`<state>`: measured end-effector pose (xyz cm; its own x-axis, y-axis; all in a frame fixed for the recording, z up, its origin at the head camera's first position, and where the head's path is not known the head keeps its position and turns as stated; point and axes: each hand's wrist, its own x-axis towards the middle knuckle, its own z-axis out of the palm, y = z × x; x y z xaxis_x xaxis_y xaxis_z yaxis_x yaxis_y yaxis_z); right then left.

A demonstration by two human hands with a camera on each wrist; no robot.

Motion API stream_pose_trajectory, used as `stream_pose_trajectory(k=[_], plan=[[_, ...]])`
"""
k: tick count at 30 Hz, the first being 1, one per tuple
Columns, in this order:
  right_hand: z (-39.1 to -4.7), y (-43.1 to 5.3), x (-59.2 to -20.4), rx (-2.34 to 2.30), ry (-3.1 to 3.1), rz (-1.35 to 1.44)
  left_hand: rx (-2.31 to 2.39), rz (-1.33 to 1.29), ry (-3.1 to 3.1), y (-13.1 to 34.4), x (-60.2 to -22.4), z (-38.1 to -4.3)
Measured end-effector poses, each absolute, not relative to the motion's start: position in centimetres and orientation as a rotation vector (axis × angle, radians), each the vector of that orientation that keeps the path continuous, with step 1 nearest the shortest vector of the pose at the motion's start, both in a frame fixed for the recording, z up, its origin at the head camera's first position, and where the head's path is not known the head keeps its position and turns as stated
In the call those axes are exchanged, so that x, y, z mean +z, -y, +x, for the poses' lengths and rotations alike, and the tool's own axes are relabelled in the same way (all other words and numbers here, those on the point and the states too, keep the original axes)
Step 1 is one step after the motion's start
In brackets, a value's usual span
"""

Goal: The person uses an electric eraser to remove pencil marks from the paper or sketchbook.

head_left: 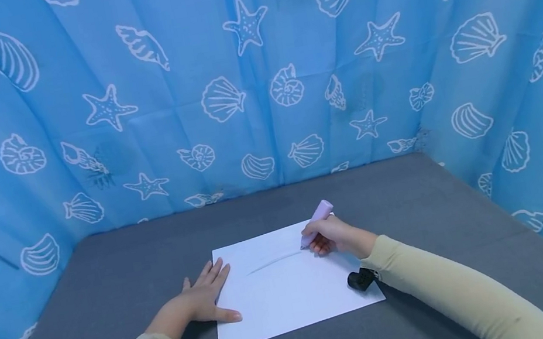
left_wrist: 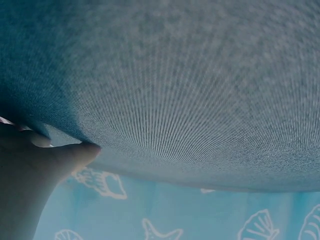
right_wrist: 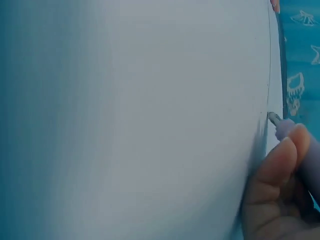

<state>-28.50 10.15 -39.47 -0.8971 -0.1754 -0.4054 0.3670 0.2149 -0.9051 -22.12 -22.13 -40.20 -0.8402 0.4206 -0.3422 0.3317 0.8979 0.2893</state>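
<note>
Head view, with wrist views in support: both hands at a sheet of white paper (head_left: 272, 306) in the lower centre of the frame, on a grey worktop (head_left: 151, 253). The right hand (head_left: 332, 235) pinches a lilac pen (head_left: 323, 209) near its pointed end; this grip is closed firmly about the barrel, with thumb and fingers curled round it. The pen's long axis runs obliquely, the blunt end toward the upper right of the frame and the tip toward the lower left, over the upper right part of the sheet. A thin dark line (head_left: 272, 262) extends from left of the sheet's centre, rising slightly, to the pen tip, so that tip and line end meet or lie just beside one another; whether the tip presses on the surface cannot be told. Right of centre in the right wrist view, the same line runs upward from the tip. The right hand is the nearer to the line's right end. The left hand (head_left: 198, 299) lies at the sheet's left edge, its fingers spread and its thumb on the paper, its grip apart and holding nothing; it is nearer to the line's left end, well apart from the pen. A black device (head_left: 360, 280) sits at the right wrist, above the sheet's lower right part. Behind the worktop, a blue curtain (head_left: 210, 49) patterned with white shells and starfish fills the upper frame.
</note>
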Motion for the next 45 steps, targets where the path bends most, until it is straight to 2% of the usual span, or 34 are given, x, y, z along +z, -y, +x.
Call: stream_pose_trajectory(k=[45], plan=[[-28.31, -10.06, -39.39, -1.722, -2.048, 0.169, 0.296, 0.546, -2.669, 22.11, -40.46, -22.19]])
